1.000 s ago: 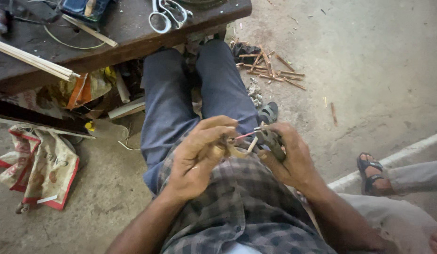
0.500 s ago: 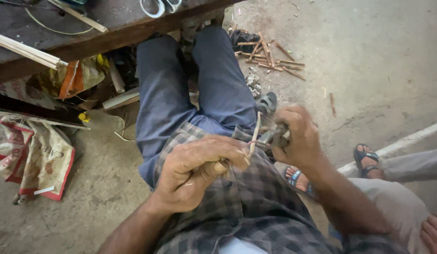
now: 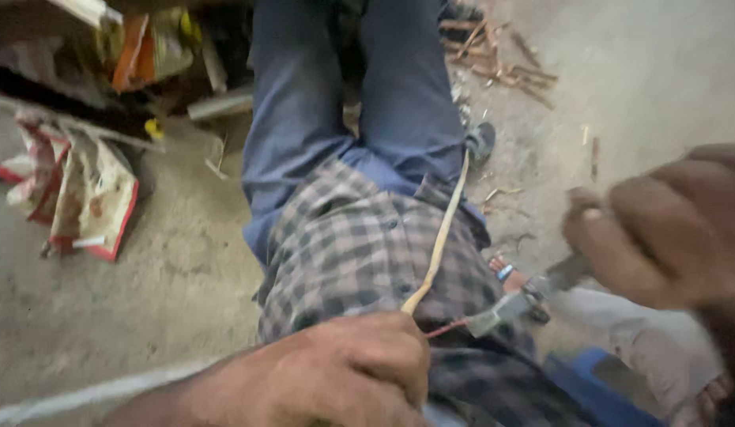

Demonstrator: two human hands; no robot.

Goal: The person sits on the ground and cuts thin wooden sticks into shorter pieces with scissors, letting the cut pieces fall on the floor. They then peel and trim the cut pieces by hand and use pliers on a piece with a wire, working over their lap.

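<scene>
My left hand [image 3: 336,372] is closed low in the view over my checked shirt, gripping the end of a thin pale wire [image 3: 440,237] that rises toward my blue trousers. A short red strand [image 3: 446,327] leads from the same fist to the grey jaws of a plier-like tool [image 3: 525,296]. My right hand [image 3: 668,229] is closed on that tool's handle at the right edge, blurred by motion. The tool's jaws sit just right of the left fist.
A torn red and white bag [image 3: 83,198] lies on the concrete floor at left. Clutter and a dark bench edge [image 3: 107,39] fill the top left. Wood scraps [image 3: 502,55] lie at the top. Another person's sandalled foot [image 3: 703,391] shows at bottom right.
The view has dropped and swung, so the bench top has left the frame. My hands have drawn apart: the right moved right with the tool, the left moved down, the wire stretched between them.
</scene>
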